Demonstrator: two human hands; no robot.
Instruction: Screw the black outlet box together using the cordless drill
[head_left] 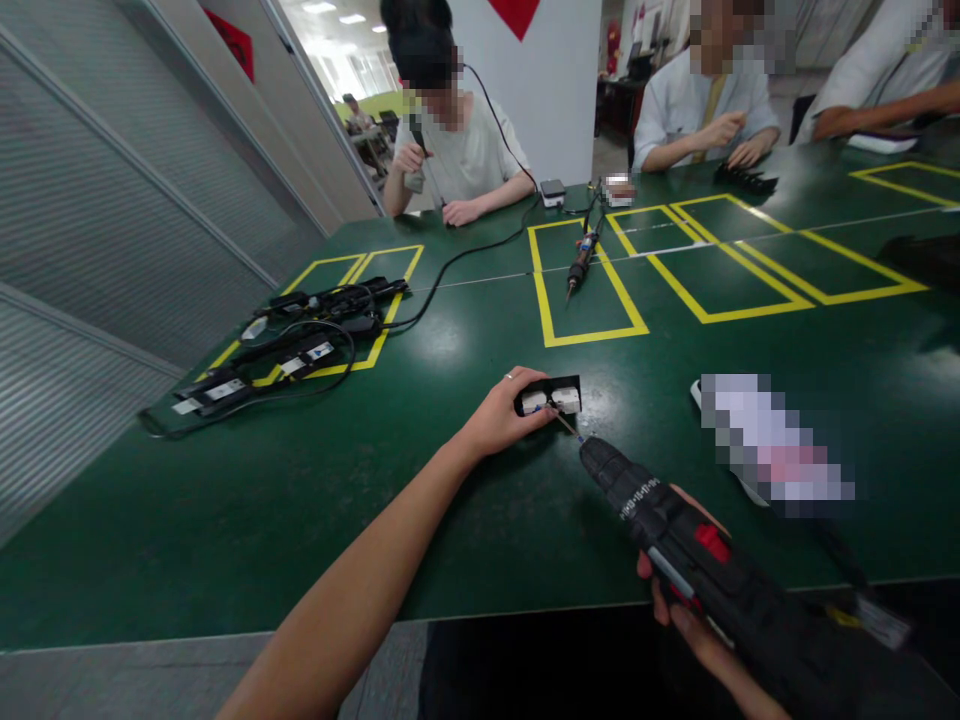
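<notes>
My left hand (508,412) rests on the green table, fingers closed round a small black piece (568,392) with white parts set in it, perhaps a socket module. In my right hand (697,620) is a black power drill (660,515) with a red switch, gripped by its handle. The drill points up and left, and its thin bit (568,427) reaches the white and black piece beside my left thumb. Whether the tip touches a screw is too small to tell.
Black power strips (300,350) with cables lie at the left. A screwdriver-like tool (581,265) lies inside a yellow taped frame (596,338). A blurred pale object (765,440) sits at the right. Across the green table (225,530) sit several people (480,140).
</notes>
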